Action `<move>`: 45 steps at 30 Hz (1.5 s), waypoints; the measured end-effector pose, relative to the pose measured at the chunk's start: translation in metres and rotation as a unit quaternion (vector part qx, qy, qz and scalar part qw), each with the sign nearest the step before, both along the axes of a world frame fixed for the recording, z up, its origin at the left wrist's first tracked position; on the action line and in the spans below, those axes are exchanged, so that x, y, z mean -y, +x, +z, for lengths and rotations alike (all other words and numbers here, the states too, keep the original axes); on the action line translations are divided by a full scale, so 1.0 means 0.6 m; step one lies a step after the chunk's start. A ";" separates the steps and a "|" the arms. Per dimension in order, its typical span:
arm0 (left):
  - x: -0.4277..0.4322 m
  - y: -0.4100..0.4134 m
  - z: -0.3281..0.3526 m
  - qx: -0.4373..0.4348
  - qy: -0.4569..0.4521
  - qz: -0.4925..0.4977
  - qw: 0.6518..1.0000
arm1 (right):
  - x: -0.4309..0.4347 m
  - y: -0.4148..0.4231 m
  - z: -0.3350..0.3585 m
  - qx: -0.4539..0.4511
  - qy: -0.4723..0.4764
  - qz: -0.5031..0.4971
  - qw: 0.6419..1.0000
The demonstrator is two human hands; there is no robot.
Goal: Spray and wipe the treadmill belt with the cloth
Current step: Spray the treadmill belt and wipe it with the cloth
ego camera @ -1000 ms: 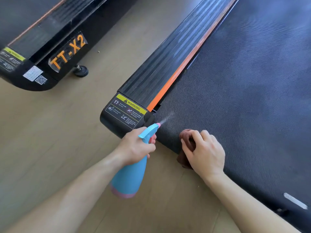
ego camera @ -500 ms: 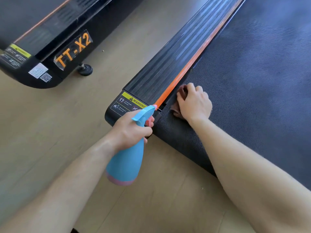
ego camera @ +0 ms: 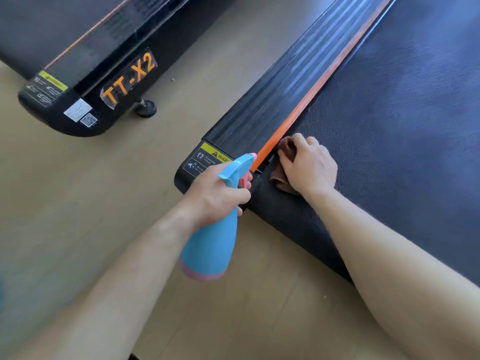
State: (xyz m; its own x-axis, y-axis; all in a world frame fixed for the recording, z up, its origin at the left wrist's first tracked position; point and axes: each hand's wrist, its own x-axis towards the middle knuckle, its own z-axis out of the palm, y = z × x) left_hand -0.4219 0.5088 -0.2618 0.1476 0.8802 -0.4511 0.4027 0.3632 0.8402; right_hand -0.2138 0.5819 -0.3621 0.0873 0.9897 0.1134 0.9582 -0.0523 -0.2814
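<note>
We seem to be in a gym or fitness room, where two treadmills stand side by side on a pale wood-look floor [ego camera: 78, 203]. The nearer treadmill [ego camera: 259, 120] has a dark belt [ego camera: 402, 126], an orange strip [ego camera: 306, 102] and a yellow warning sticker [ego camera: 207, 158] at its corner. The other treadmill [ego camera: 78, 35] bears orange "TT-X2" lettering [ego camera: 128, 79], a QR-code label [ego camera: 88, 120] and a round levelling foot [ego camera: 145, 108].

Tan wood floor [ego camera: 85, 198]: treadmill [ego camera: 272, 105] at right, second treadmill [ego camera: 85, 61] at left, apart.
</note>
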 end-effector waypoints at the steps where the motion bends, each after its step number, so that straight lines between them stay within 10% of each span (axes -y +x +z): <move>1: 0.000 -0.002 0.000 0.005 -0.001 0.005 1.000 | 0.022 -0.005 0.002 -0.003 0.006 0.009 1.000; 7: -0.007 0.007 -0.004 0.000 -0.006 -0.001 1.000 | 0.164 0.009 -0.013 0.042 0.053 0.218 0.974; 15: -0.009 0.012 -0.002 0.000 0.003 0.002 1.000 | 0.023 -0.014 -0.004 0.007 0.029 0.039 0.999; 22: -0.014 0.001 -0.005 -0.021 0.001 0.009 1.000 | 0.085 0.017 0.005 0.051 0.022 0.273 0.960; 29: -0.015 -0.001 -0.004 -0.027 0.000 0.012 1.000 | 0.026 -0.015 0.000 0.013 0.009 0.143 0.990; 36: -0.018 -0.002 -0.003 -0.031 -0.002 0.012 0.999 | 0.114 0.032 -0.003 0.048 0.022 0.289 0.956; 45: -0.012 0.000 -0.005 -0.018 -0.004 0.013 1.000 | 0.051 -0.003 -0.001 -0.003 0.022 0.022 1.000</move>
State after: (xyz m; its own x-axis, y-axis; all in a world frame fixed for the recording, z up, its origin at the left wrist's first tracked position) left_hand -0.4221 0.5158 -0.2647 0.1086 0.8802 -0.4620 0.4226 0.3798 0.8229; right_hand -0.2154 0.5510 -0.3629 0.0443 0.9866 0.1572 0.9578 0.0028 -0.2874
